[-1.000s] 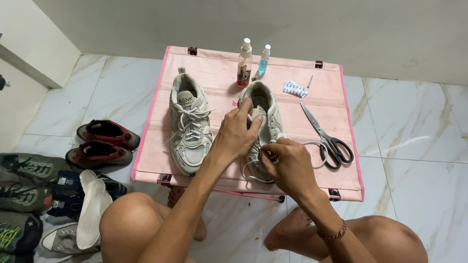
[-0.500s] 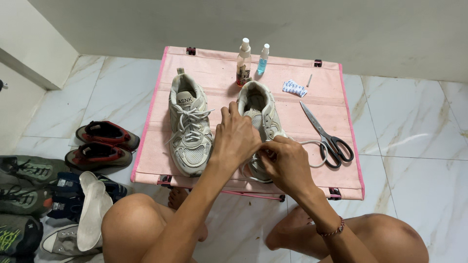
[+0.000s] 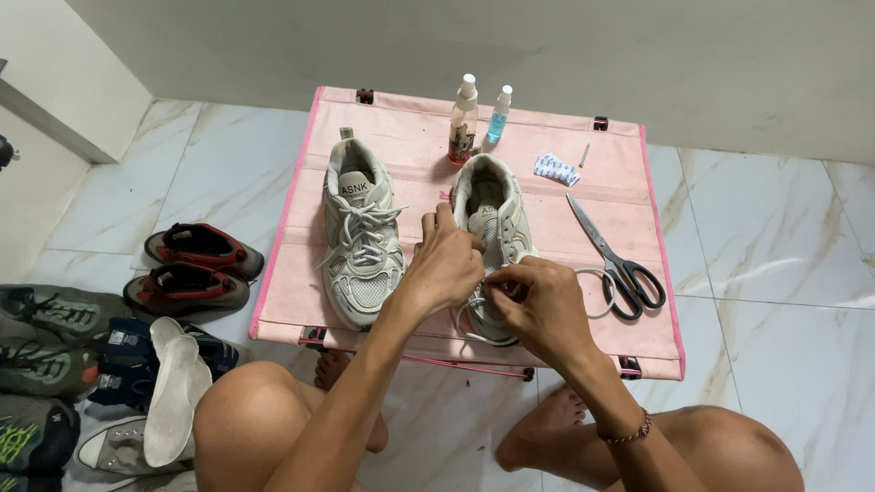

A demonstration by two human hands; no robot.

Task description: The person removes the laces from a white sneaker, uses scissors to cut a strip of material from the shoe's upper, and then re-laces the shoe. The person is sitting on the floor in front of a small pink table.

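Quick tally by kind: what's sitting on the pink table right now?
Sneakers: 2, a laced one and one under both hands
Spray bottles: 2, one amber, one blue
Scissors: 1
Small blue-and-white packet: 1
Thin pin-like stick: 1
Total: 7

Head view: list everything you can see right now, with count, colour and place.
Folding fabric table: one, pink, centre.
Laced white mesh sneaker: one, table left.
White sneaker being laced: one, table centre, under both hands.
Loose white lace: one, beside the scissors.
Black-handled scissors: one, table right.
Spray bottles: two, one amber, one blue, table back.
Small blue-white packet: one, table back right.
Red-black shoes: two, floor left.
Mixed shoe pile: several, bottom left.
Left hand, right hand: on the lace.
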